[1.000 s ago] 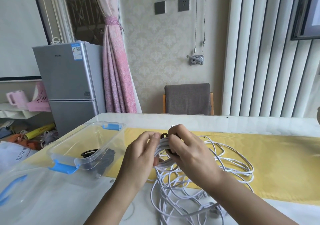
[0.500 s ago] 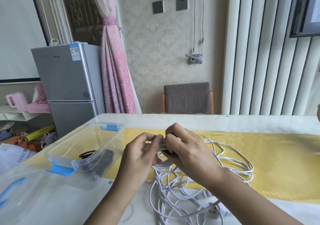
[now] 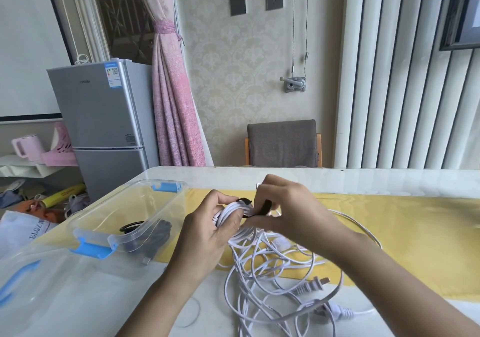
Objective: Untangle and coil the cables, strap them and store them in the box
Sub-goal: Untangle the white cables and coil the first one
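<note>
Now two hands work just right of one clear box (image 3: 85, 235). The box has two blue clips (image 3: 91, 249). One black cable (image 3: 158, 232) lies inside the box. Right of the box, the white cables (image 3: 259, 271) lie in a loose, tangled heap on the table (image 3: 259, 175). How many cables are in the heap cannot be told. Two plugs (image 3: 309, 286) show in the heap, on the side away from the box.

The left hand (image 3: 207, 230) grips a bunch of white loops, lifted above the heap. The right hand (image 3: 288, 212) pinches one black strap (image 3: 265, 206) that goes around the bunch.

Half a second ago the hands were pressed close together and the strap was mostly hidden. Now the right hand is a little farther from the box, and the strap's end shows between the hands.
</note>
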The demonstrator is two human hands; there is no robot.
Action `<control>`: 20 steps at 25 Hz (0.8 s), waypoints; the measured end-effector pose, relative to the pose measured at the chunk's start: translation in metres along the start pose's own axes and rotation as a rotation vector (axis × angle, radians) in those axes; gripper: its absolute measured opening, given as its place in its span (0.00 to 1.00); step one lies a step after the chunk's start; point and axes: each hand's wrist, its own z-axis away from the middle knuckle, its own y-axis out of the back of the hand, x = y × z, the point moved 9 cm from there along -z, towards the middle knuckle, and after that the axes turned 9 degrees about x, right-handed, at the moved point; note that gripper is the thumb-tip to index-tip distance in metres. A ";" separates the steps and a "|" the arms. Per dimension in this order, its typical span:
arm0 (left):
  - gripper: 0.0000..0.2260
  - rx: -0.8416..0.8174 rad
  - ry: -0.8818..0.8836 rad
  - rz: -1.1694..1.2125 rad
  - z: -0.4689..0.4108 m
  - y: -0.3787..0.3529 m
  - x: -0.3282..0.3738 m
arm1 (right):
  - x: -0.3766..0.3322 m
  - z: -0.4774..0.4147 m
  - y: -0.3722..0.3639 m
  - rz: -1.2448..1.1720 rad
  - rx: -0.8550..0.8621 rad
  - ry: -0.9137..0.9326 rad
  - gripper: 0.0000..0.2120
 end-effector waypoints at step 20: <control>0.12 0.026 0.168 0.216 -0.005 0.002 -0.016 | -0.019 0.005 0.004 -0.290 -0.089 -0.096 0.10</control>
